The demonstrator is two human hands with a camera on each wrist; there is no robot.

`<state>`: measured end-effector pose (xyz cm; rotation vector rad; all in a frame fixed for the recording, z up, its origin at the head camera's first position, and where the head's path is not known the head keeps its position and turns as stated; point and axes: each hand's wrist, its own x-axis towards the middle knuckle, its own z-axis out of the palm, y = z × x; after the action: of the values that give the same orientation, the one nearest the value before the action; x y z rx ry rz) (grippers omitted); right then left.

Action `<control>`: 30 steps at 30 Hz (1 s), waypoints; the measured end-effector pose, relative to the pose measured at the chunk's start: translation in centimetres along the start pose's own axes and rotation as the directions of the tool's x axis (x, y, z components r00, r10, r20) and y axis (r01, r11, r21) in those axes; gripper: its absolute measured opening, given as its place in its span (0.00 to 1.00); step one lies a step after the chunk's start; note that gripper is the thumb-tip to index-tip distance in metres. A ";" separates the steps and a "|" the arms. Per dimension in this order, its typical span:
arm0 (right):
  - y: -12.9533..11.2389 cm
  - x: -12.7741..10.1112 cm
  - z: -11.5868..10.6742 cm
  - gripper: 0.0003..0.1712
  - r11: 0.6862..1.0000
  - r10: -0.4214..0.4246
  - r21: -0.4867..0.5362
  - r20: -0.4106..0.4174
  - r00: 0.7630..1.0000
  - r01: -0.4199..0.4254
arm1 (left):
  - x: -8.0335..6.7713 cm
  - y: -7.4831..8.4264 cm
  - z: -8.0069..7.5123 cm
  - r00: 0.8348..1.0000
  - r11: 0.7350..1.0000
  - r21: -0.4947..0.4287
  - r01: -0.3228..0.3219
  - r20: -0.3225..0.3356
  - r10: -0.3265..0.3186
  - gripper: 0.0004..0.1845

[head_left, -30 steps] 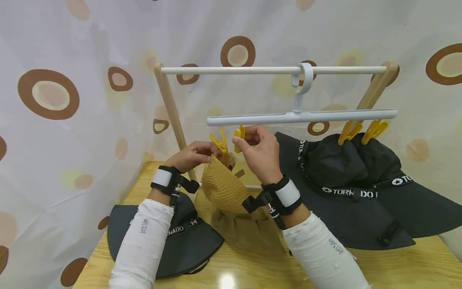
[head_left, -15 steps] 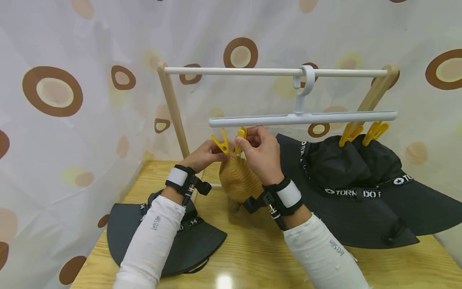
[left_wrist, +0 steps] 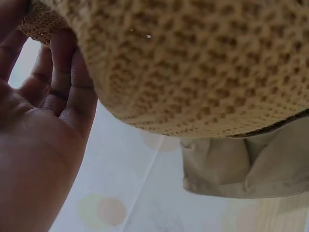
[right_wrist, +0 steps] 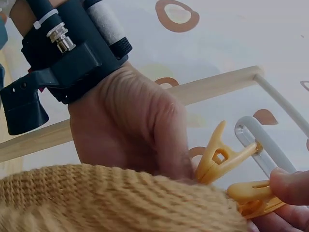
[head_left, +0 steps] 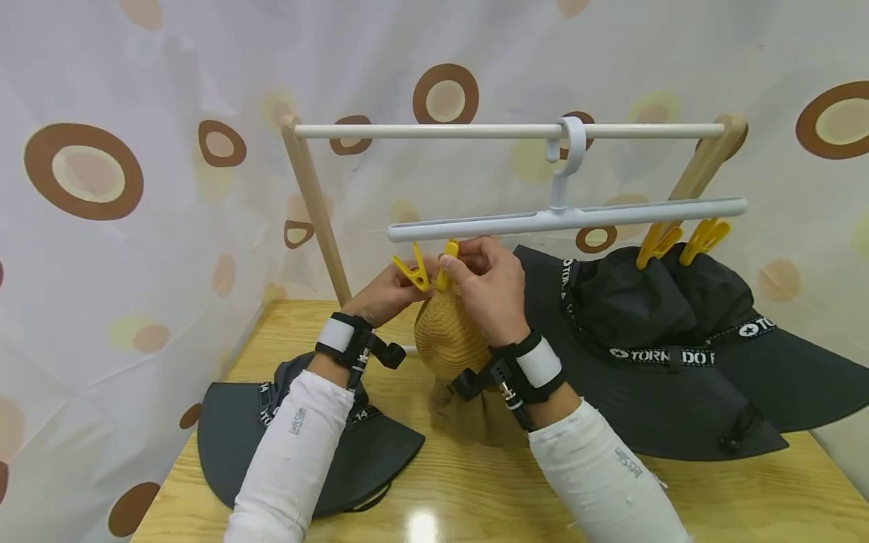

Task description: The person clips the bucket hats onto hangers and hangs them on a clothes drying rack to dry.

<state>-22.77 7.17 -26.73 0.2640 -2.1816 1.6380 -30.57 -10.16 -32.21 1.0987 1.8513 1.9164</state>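
A tan woven hat (head_left: pixel 444 339) is held up under the left end of the white hanger (head_left: pixel 563 219). Two yellow clips (head_left: pixel 413 271) hang there. My left hand (head_left: pixel 390 290) grips the hat's top edge beside the left clip; the left wrist view has its fingers (left_wrist: pixel 63 72) curled behind the weave (left_wrist: pixel 203 63). My right hand (head_left: pixel 485 283) pinches the right clip (head_left: pixel 448 260). In the right wrist view that clip (right_wrist: pixel 251 195) sits against the hat's edge (right_wrist: pixel 111 198) under a fingertip (right_wrist: pixel 289 183), next to the other clip (right_wrist: pixel 219 157).
The hanger hooks on a white rail (head_left: pixel 475 130) between wooden posts (head_left: pixel 315 211). A black brimmed hat (head_left: pixel 645 309) hangs from two yellow clips (head_left: pixel 655 243) at the hanger's right end. Another black hat (head_left: pixel 305 452) lies on the wooden table (head_left: pixel 475 483). A spotted curtain (head_left: pixel 102 173) stands behind.
The tan hat has risen off the table up to the two clips. My left hand moved up with it; my right hand stayed on the right clip.
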 end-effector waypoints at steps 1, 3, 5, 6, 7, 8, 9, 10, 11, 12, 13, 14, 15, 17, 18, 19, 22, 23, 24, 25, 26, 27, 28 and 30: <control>0.0 0.0 0.0 0.13 1.000 0.001 -0.001 -0.006 1.000 -0.001 | 0.0 0.1 0.1 1.000 1.000 -0.004 -0.006 -0.010 0.006 0.21; 0.0 0.0 0.0 0.12 1.000 0.003 -0.007 -0.018 1.000 -0.003 | 0.1 0.1 0.4 0.999 1.000 0.005 -0.021 -0.045 0.021 0.21; 0.0 0.0 -0.1 0.12 1.000 0.006 -0.012 -0.026 1.000 -0.007 | 0.2 0.2 0.6 0.995 0.999 0.005 -0.048 -0.085 0.048 0.22; -0.1 0.0 -0.1 0.12 1.000 0.007 -0.014 -0.027 1.000 -0.008 | 0.2 0.1 0.7 0.993 0.998 0.000 -0.056 -0.108 0.055 0.23; 0.0 0.0 -0.1 0.12 1.000 0.006 -0.021 -0.028 1.000 -0.006 | 0.2 0.1 0.8 0.989 0.998 -0.003 -0.060 -0.132 0.059 0.24; 0.0 0.0 -0.1 0.12 1.000 0.004 -0.028 -0.029 1.000 -0.005 | 0.1 0.1 0.9 0.987 0.998 -0.008 -0.063 -0.151 0.062 0.25; -0.1 -0.1 -0.1 0.12 0.999 0.000 -0.035 -0.029 1.000 -0.001 | 0.1 0.0 0.9 0.984 0.997 -0.015 -0.072 -0.164 0.069 0.25; -0.1 -0.1 -0.1 0.13 0.999 -0.004 -0.041 -0.030 1.000 0.002 | 0.1 0.0 1.0 0.982 0.997 -0.024 -0.079 -0.176 0.073 0.25; -0.1 -0.2 -0.1 0.13 0.999 -0.010 -0.047 -0.033 0.999 0.009 | 0.1 -0.1 1.1 0.980 0.996 -0.032 -0.080 -0.187 0.072 0.24; -0.1 -0.2 -0.1 0.13 0.998 -0.018 -0.055 -0.038 0.999 0.016 | 0.0 -0.1 1.2 0.978 0.996 -0.037 -0.084 -0.193 0.075 0.22; -0.1 -0.3 -0.1 0.13 0.998 -0.027 -0.063 -0.042 0.999 0.025 | 0.0 -0.1 1.3 0.977 0.995 -0.043 -0.088 -0.199 0.078 0.21; -0.1 -0.3 -0.1 0.13 0.997 -0.035 -0.069 -0.045 0.998 0.032 | -0.1 -0.1 1.3 0.976 0.995 -0.050 -0.091 -0.204 0.079 0.18; -0.1 -0.4 -0.1 0.13 0.996 -0.042 -0.077 -0.047 0.998 0.039 | -0.1 -0.1 1.4 0.974 0.994 -0.056 -0.096 -0.210 0.082 0.16; -0.2 -0.4 -0.1 0.13 0.995 -0.049 -0.088 -0.050 0.998 0.045 | -0.2 -0.1 1.5 0.972 0.992 -0.071 -0.109 -0.215 0.091 0.11; -0.2 -0.5 -0.1 0.13 0.995 -0.049 -0.092 -0.046 0.998 0.044 | -0.2 -0.1 1.6 0.971 0.990 -0.077 -0.119 -0.220 0.099 0.08; -0.2 -0.5 -0.2 0.13 0.994 -0.047 -0.096 -0.039 0.998 0.043 | -0.2 -0.1 1.6 0.969 0.988 -0.083 -0.128 -0.225 0.107 0.06; -0.2 -0.6 -0.3 0.13 0.994 -0.033 -0.102 -0.014 0.999 0.032 | -0.2 -0.1 1.7 0.965 0.984 -0.100 -0.147 -0.235 0.120 0.07; -0.2 -0.6 -0.3 0.14 0.995 -0.028 -0.100 -0.005 1.000 0.028 | -0.2 -0.1 1.8 0.964 0.983 -0.105 -0.150 -0.237 0.122 0.08; -0.2 -0.6 -0.4 0.14 0.994 -0.025 -0.102 0.002 1.000 0.025 | -0.2 -0.2 1.8 0.964 0.983 -0.104 -0.151 -0.237 0.123 0.08; -0.2 -0.6 -0.4 0.14 0.994 -0.019 -0.104 0.010 1.000 0.019 | -0.2 -0.2 1.8 0.964 0.983 -0.108 -0.149 -0.236 0.120 0.06; -0.2 -0.6 -0.5 0.14 0.994 -0.012 -0.104 0.015 1.000 0.013 | -0.2 -0.3 1.8 0.965 0.983 -0.114 -0.145 -0.235 0.116 0.05; -0.1 -0.6 -0.5 0.15 0.995 -0.006 -0.104 0.021 1.000 0.008 | -0.1 -0.3 1.8 0.966 0.982 -0.120 -0.145 -0.233 0.114 0.05; -0.1 -0.6 -0.5 0.15 0.994 -0.001 -0.106 0.024 1.000 0.004 | -0.1 -0.4 1.8 0.966 0.983 -0.121 -0.139 -0.233 0.108 0.08; 0.0 -0.6 -0.4 0.16 0.993 0.008 -0.114 0.029 1.000 -0.004 | 0.0 -0.5 1.8 0.967 0.984 -0.123 -0.128 -0.235 0.096 0.14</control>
<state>-22.10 7.53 -26.88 0.2500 -2.2899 1.5154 -29.55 -8.77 -32.84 0.9955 1.7685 2.2832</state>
